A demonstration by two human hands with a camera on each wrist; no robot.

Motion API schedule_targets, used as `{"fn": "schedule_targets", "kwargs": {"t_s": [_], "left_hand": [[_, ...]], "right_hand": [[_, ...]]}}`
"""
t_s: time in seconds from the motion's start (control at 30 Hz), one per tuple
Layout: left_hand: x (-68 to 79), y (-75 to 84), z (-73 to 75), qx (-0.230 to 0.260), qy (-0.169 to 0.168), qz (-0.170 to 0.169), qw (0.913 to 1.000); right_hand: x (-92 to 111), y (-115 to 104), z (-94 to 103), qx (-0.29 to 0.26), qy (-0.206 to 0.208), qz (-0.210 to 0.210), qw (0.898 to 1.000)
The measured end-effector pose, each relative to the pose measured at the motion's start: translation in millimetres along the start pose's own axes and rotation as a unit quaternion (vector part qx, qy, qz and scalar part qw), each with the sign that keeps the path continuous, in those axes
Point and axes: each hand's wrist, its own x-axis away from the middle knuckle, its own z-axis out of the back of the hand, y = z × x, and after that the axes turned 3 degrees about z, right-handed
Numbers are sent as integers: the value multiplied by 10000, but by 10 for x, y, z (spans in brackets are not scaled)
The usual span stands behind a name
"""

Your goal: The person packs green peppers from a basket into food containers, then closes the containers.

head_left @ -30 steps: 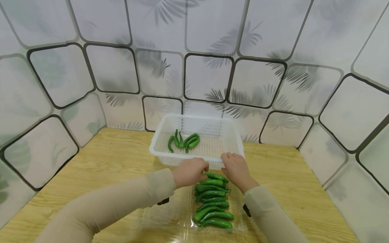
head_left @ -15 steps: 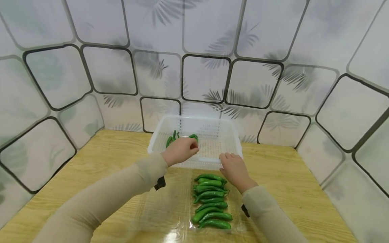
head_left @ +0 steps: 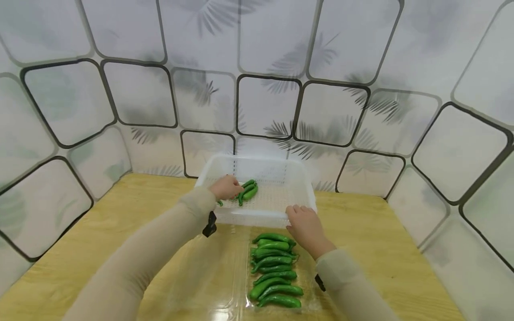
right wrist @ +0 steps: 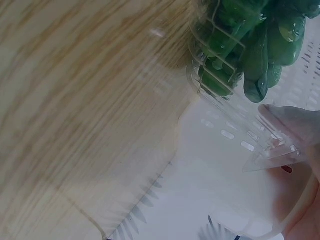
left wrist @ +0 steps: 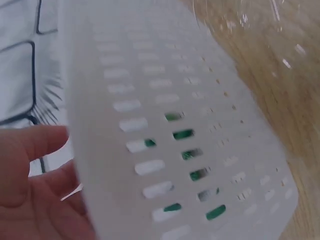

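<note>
My left hand reaches over the front rim into a white plastic basket, above the left-hand green chili peppers. Several more chili peppers lie just right of its fingers. In the left wrist view, thumb and fingers are spread apart, their tips partly hidden behind the basket wall. My right hand grips the basket's front rim at the right, its thumb against the edge of a clear plastic container. A row of green chili peppers fills that container's right half.
The container's transparent left half lies flat on the wooden table, with glare at its front. Behind the basket rises a patterned wall covering, which also closes off both sides.
My left hand has moved from the container's far end, forward and left into the basket. My right hand stays on the rim. The view has shifted slightly.
</note>
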Motion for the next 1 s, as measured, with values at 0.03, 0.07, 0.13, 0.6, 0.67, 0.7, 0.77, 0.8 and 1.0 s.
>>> {"fn": "schedule_targets", "kwargs": {"t_s": [0.03, 0.07, 0.13, 0.6, 0.67, 0.7, 0.77, 0.8, 1.0], "left_hand": [[-28, -14, 8, -11, -163, 214, 9996], [-59, -25, 14, -34, -327, 399, 9987], [-103, -54, 15, -27, -600, 732, 9955], [-360, -179, -44, -789, -905, 1048, 9872], [-376, -194, -55, -989, -1001, 961, 9854], [-400, -204, -68, -1092, -1065, 911, 9841], [-516, -272, -105, -1185, -1174, 841, 9824], [-556, -314, -129, -1290, -1201, 738, 9816], [-1105, -745, -267, -2121, -1229, 302, 9690]], "right_hand": [[-3, -1, -4, 18, 31, 13, 10000], [-7, 2, -4, 40, 60, 16, 10000], [-4, 1, -23, 83, 96, 21, 9999], [-1, -6, -24, 39, 104, -18, 9999], [3, -15, -18, 10, 130, -20, 9999], [5, -16, -17, 16, 140, -37, 9999], [6, -19, -10, 19, 143, -77, 9999], [5, -19, -7, 23, 127, -95, 9999], [-3, -13, -22, 51, 38, -116, 9999]]}}
